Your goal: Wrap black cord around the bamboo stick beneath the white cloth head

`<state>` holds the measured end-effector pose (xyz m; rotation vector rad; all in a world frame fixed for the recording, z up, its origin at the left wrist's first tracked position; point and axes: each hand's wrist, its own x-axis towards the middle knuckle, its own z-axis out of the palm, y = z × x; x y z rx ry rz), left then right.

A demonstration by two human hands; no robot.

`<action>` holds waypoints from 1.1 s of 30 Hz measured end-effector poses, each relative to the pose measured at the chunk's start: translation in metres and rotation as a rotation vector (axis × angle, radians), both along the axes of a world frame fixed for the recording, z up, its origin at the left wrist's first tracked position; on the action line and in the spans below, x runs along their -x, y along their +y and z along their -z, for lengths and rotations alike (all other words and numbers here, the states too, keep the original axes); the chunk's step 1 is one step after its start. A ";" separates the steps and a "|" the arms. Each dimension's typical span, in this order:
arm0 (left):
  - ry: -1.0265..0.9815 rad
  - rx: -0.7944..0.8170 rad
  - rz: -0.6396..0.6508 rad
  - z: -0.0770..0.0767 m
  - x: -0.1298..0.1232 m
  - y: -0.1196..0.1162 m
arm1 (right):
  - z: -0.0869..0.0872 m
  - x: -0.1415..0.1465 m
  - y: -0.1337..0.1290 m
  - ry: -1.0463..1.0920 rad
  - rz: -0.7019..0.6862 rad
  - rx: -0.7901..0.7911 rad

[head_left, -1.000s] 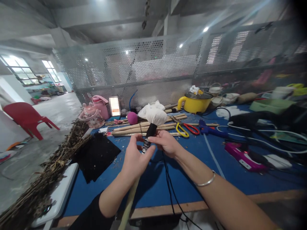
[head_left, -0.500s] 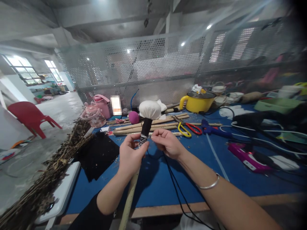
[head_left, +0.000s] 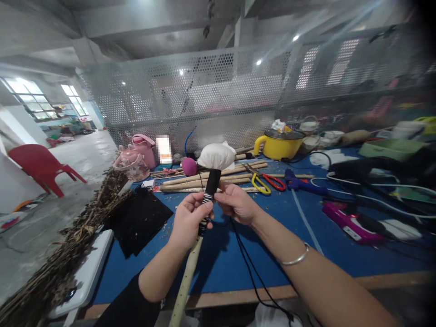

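A pale stick (head_left: 185,284) leans up from the near edge, topped by a bundled white cloth head (head_left: 216,156). Below the head its neck has a black wrap (head_left: 213,180), with black and white striping lower down. My left hand (head_left: 190,217) is closed round the striped part. Just to the right, my right hand (head_left: 237,202) is pinched at the wrap, holding the black cord, though its fingertips are partly hidden. Long loops of black cord (head_left: 250,268) hang below it over the table's front edge.
Wooden sticks (head_left: 184,183), scissors (head_left: 260,183), a blue glue gun (head_left: 303,184) and a yellow pot (head_left: 281,147) lie beyond my hands. A magenta power strip (head_left: 350,225) is at right. Black cloth (head_left: 139,222) and dried plants (head_left: 81,231) lie left.
The stick's head has shifted slightly right. My right hand has come in against the wrap, and my left hand has moved slightly right, with more of the black wrapping showing below it.
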<state>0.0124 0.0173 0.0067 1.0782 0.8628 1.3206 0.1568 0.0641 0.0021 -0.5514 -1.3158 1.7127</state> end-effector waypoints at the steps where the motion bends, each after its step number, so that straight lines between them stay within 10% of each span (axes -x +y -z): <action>1: -0.012 0.028 0.075 -0.001 0.001 0.001 | 0.000 -0.001 0.000 -0.008 -0.017 0.010; 5: 0.062 0.162 0.255 0.002 0.002 0.002 | 0.003 0.002 -0.002 -0.080 0.068 0.027; 11: 0.248 -0.021 -0.115 0.017 -0.007 0.000 | 0.005 0.017 -0.004 -0.141 0.174 0.040; 24: 0.005 -0.026 0.274 -0.002 0.003 -0.004 | -0.010 -0.010 -0.010 -0.097 -0.029 -0.131; 33: 0.010 0.084 0.189 -0.006 0.002 -0.009 | -0.010 -0.004 -0.012 -0.137 0.003 -0.144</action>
